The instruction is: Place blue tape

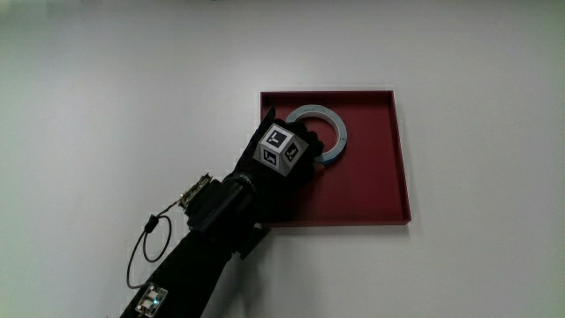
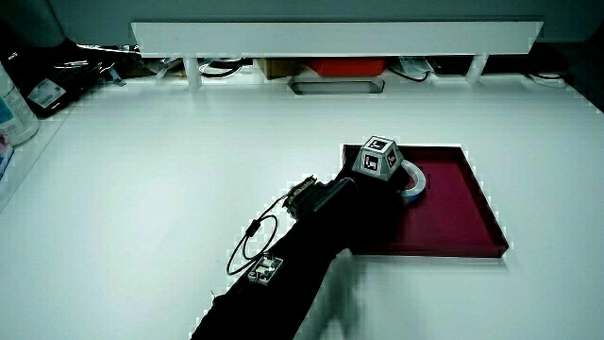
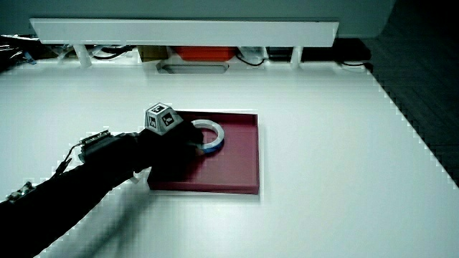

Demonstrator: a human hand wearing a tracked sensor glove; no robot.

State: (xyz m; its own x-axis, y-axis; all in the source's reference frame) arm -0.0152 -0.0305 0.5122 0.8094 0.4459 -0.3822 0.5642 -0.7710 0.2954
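Note:
A roll of blue tape [image 1: 328, 112] lies flat in a shallow dark red tray [image 1: 371, 177] on the white table. The gloved hand [image 1: 309, 152], with a patterned cube on its back, reaches into the tray. Its fingers are curled on the part of the roll's rim nearest the person and cover that part. Both side views show the tape [image 2: 417, 179] [image 3: 219, 136] resting on the tray floor [image 2: 453, 212] [image 3: 237, 161], with the hand [image 2: 396, 184] [image 3: 190, 141] on it. The forearm crosses the tray's near rim.
A thin looped cable [image 1: 141, 252] and a small board hang from the forearm above the table. A low white partition [image 2: 330, 38] runs along the table's edge farthest from the person, with cables and boxes under it. A bottle [image 2: 14, 104] stands at the table's edge.

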